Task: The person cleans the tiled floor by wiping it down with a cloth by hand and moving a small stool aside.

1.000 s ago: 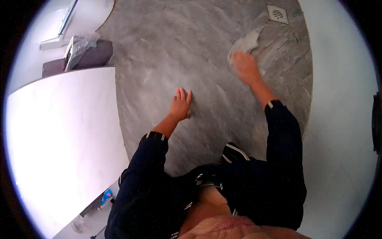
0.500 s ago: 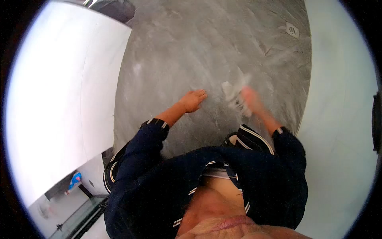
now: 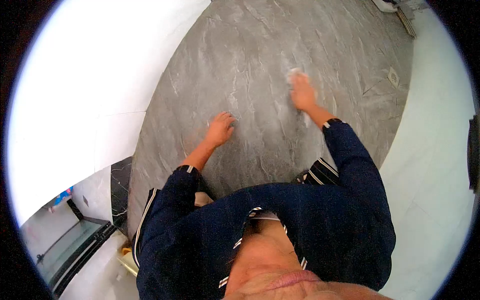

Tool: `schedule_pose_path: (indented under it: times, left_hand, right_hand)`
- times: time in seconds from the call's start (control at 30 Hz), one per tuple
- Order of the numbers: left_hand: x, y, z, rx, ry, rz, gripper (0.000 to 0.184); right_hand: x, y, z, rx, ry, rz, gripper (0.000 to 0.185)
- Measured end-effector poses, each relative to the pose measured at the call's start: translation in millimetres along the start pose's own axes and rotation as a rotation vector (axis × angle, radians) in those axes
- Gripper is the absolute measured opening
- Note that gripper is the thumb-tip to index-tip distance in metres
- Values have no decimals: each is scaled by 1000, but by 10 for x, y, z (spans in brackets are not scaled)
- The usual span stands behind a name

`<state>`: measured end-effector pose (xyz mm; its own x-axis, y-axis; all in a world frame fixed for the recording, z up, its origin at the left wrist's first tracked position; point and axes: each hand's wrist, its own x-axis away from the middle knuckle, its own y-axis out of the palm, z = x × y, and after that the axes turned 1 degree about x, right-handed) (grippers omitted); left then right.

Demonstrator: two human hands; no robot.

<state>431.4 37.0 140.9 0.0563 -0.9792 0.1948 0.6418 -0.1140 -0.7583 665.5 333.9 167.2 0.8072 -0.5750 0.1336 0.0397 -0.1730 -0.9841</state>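
Observation:
A grey marbled floor spreads beneath both hands. My right hand reaches forward and presses a whitish cloth to the floor; bits of the cloth show beyond the fingertips and beside the wrist, while the rest is hidden under the palm. Motion blurs that hand slightly. Closer to my body, my left hand rests on the floor with its fingers a little bent and apart, holding nothing.
White walls rise on the left and right. A small square floor drain lies near the right wall. A black-framed glass panel is at lower left, beside a dark marbled strip. My knees are close to the floor.
My right hand has moved forward and slightly left with the cloth, which was bunched beside it before. The view has shifted, and my left hand appears further left.

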Motion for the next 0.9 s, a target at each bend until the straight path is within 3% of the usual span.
schedule_pose_path:
  times: [0.1,0.17,0.23,0.33,0.43,0.53,0.63,0.7,0.77,0.8,0.83,0.9]
  left_hand:
    - [350,125,49,251,-201,159,37]
    - [549,229,5,457,-367,71,37]
    - [587,271,-69,601,-466,-15,39]
    - [501,267,-120,669,-502,-77,42]
    - [467,164,12,753,-533,-46,47]
    - [444,-34,445,1042,-626,13,53]
    - [404,-313,752,1100,-612,5,57]
    - [252,-497,713,967,-594,-113,60]
    - [-36,-112,228,460,-509,48,58]
    - [-230,-53,65,443,-484,116,57]
    - [-402,51,-84,432,-468,166,57]
    - [-826,723,-804,233,-327,425,55]
  right_hand:
    - [-13,545,-992,-233,-202,-53,41]
    - [439,758,-1623,-355,-444,22,43]
    - [846,684,-2061,-335,-469,-75,45]
    - [978,748,-2270,-742,-352,-309,43]
    - [797,531,-2215,-1102,309,-621,40]
    - [829,789,-2028,-1293,522,-367,38]
    - [812,69,-2237,-2006,629,-694,45]
    - [467,-226,-1837,-1425,317,-773,52]
    - [311,597,-1006,-775,207,-235,53]
    - [119,233,-813,-399,434,-378,50]
    - [319,835,-247,-380,469,6,48]
    - [377,909,309,-202,684,26,47]
